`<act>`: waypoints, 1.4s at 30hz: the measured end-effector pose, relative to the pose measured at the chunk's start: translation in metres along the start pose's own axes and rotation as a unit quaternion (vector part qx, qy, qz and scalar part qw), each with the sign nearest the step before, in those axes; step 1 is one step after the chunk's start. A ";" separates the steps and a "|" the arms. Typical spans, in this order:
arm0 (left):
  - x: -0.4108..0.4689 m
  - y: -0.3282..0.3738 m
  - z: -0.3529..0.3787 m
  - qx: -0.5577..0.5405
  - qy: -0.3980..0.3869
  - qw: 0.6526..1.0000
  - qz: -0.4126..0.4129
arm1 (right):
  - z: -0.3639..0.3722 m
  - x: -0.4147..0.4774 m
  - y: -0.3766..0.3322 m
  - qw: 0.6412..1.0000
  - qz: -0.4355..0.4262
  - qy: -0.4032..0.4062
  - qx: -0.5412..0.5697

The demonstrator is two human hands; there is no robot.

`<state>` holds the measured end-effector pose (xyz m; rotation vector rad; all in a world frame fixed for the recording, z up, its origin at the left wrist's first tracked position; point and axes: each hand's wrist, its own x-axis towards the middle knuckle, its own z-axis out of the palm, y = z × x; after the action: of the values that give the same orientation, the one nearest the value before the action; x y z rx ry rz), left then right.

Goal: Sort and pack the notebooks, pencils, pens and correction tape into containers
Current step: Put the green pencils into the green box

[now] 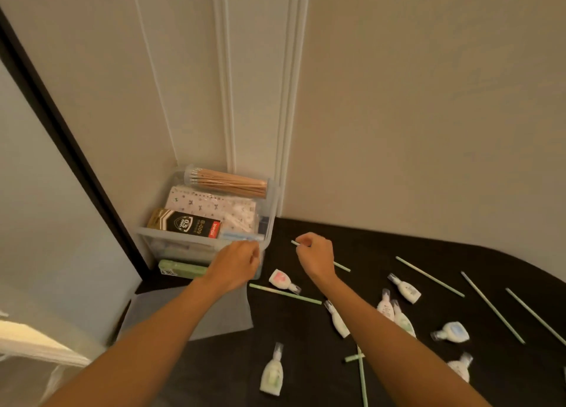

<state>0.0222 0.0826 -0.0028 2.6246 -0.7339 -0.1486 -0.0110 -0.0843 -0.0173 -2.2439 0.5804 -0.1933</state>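
Note:
A clear plastic bin (269, 223) stands on the black table (382, 244) in the corner. It holds a tube of wooden pencils (232, 182), patterned notebooks (214, 206) and a black pen box (186, 224). My left hand (235, 264) rests closed against the bin's front rim; what it holds, if anything, is hidden. My right hand (315, 255) is closed around a pale green pen (341, 265) lying just right of the bin. Several more green pens (284, 294) and correction tapes (283, 280) lie scattered over the table.
A green box (180, 269) sits under the bin's front left. The bin's translucent lid (226, 318) lies flat near the table's left edge. A wall with white mouldings stands behind, and a dark-framed panel runs along the left.

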 end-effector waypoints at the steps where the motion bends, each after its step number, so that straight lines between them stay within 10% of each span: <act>1: -0.004 -0.004 0.008 0.028 -0.010 1.000 -0.004 | 0.005 -0.003 0.007 0.999 0.004 -0.024 -0.021; 9: -0.011 -0.043 0.069 0.217 -0.022 0.976 -0.020 | 0.055 -0.023 0.057 0.973 -0.041 -0.154 -0.170; 18: -0.006 -0.064 0.114 0.318 0.040 0.947 0.025 | 0.084 -0.025 0.093 0.928 -0.189 -0.089 -0.309; 25: -0.018 -0.037 0.122 0.260 0.257 0.913 0.180 | 0.066 -0.027 0.101 0.872 -0.260 -0.075 -0.408; 30: -0.039 -0.002 0.114 0.114 0.383 0.890 0.218 | 0.036 -0.055 0.098 0.975 -0.183 -0.020 -0.122; 34: -0.059 0.033 0.098 -0.024 0.417 0.884 0.211 | 0.013 -0.070 0.098 0.988 -0.145 0.045 0.035; 42: -0.077 0.090 0.086 -0.101 0.414 0.868 0.255 | -0.041 -0.114 0.096 0.886 -0.037 -0.065 0.458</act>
<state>-0.1045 0.0219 -0.0444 1.9033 -0.9596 0.9364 -0.1576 -0.1146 -0.0557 -1.3371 0.2378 -0.2799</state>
